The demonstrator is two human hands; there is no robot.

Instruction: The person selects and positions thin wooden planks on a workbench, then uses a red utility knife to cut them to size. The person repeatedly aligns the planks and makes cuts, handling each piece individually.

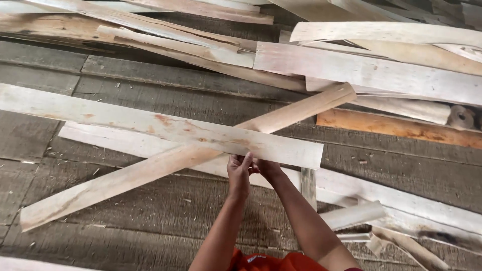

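**Two hands under a wide board, two strips crossed beneath it**

There is no package, label or sign on the wood itself. The only print is a small pale patch on the red cloth (273, 262) at the bottom edge, too small to make out.

The left hand (239, 173) and the right hand (267, 168) meet, touching each other, at the lower edge of a wide board (150, 123). This board lies across the middle of the view, running from the left edge down towards the right. The left fingers are curled narrowly around its edge. The right hand's fingers are tucked behind the board and the left hand, so I cannot tell how they are set.

Under the wide board two more pieces cross. A long thin strip (165, 160) runs from lower left to upper right, and a pale plank (120, 143) lies nearly parallel to the board. The middle of each is hidden where they overlap, just above the hands.

That makes three pieces near the hands. All of them sit over a grey plank floor (150, 216).

A loose pile of boards (381, 70) fills the top and right, cut off by the frame and too tangled to count. A few short offcuts (351, 216) lie to the right of the forearms.
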